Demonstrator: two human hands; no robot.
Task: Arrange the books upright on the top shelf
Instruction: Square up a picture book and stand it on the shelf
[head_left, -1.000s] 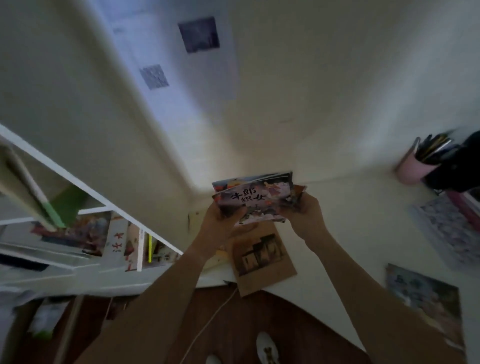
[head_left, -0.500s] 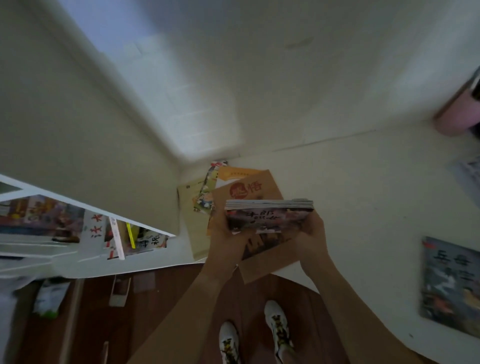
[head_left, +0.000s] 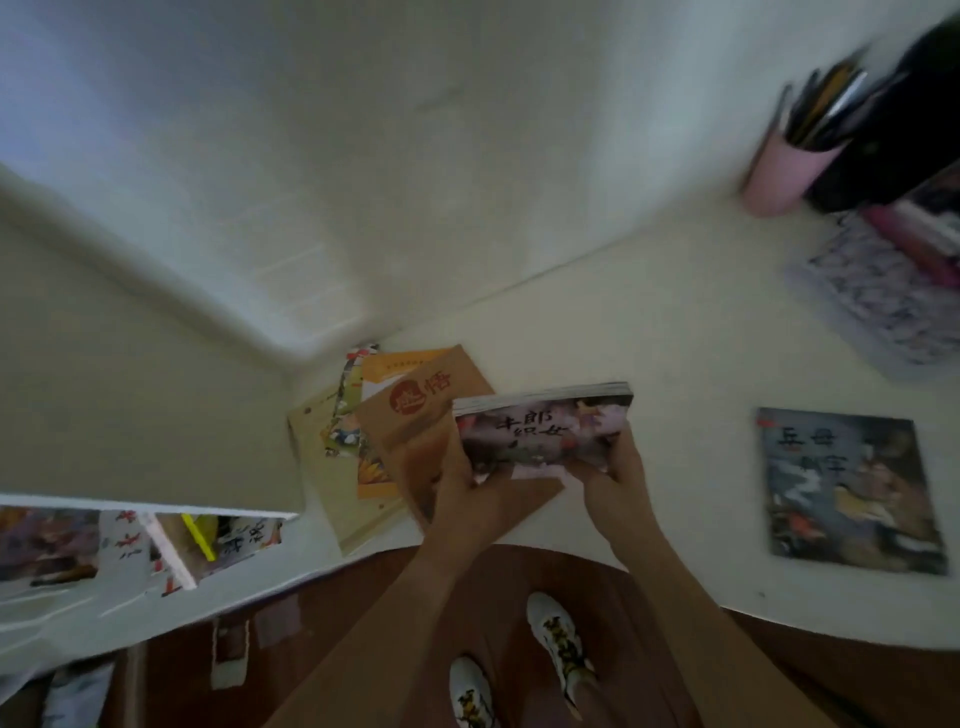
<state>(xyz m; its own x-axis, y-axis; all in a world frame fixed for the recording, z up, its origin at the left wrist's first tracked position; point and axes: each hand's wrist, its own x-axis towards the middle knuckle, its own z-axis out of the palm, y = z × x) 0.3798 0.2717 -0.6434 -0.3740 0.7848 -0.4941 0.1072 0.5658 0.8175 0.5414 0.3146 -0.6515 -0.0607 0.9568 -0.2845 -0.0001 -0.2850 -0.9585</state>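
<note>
1. A small stack of books (head_left: 545, 426) sits at centre frame, held just above the white desk (head_left: 649, 338), cover facing up.
2. The left hand (head_left: 470, 499) grips the stack's lower left edge; the right hand (head_left: 621, 470) grips its right edge.
3. A brown book (head_left: 415, 415) and other flat books lie beneath, left of centre.
4. A shelf (head_left: 156, 530) with books stands at lower left.
5. Another book (head_left: 847, 488) lies flat at right; a pink pen cup (head_left: 779, 171) stands upper right.
</note>
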